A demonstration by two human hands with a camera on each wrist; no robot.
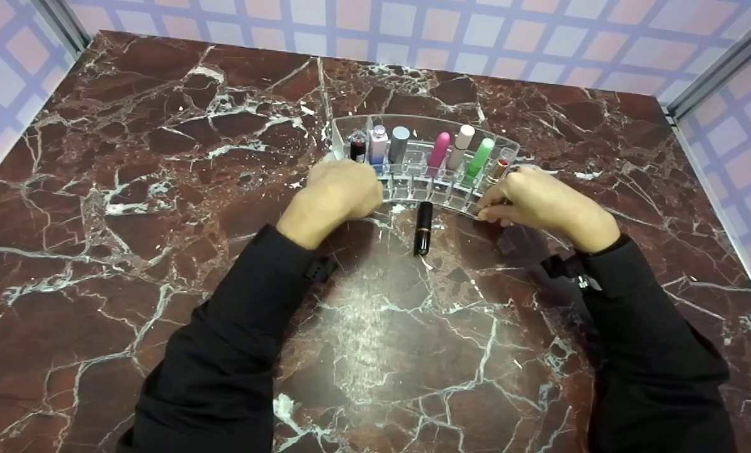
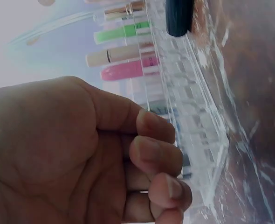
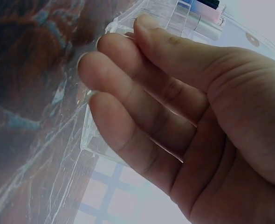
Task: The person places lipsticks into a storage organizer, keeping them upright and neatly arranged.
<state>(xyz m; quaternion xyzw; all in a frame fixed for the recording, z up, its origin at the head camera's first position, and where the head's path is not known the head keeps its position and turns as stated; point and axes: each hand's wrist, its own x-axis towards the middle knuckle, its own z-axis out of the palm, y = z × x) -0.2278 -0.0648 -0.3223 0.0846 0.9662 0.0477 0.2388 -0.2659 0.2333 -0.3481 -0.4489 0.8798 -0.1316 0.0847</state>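
Note:
A clear, curved cosmetics organizer (image 1: 422, 189) stands on the table, with several lipsticks and tubes upright in its slots. At its left end is my left hand (image 1: 340, 189), fingers curled at the organizer's edge; the left wrist view shows the bent fingers (image 2: 151, 151) against the clear plastic. My right hand (image 1: 532, 201) grips the organizer's front right corner with thumb and fingers. In the right wrist view the thumb (image 3: 149, 23) lies close to the index finger at the edge. A black lipstick (image 1: 423, 228) lies on the table just before the organizer's front, between the hands.
In the organizer stand a pink tube (image 1: 439, 151), a green tube (image 1: 478, 162), a beige tube (image 1: 461, 146), a grey tube (image 1: 400, 145) and a purple-blue bottle (image 1: 378, 146). The dark red marbled table (image 1: 161, 251) meets checked panels (image 1: 413, 31) at the back and sides.

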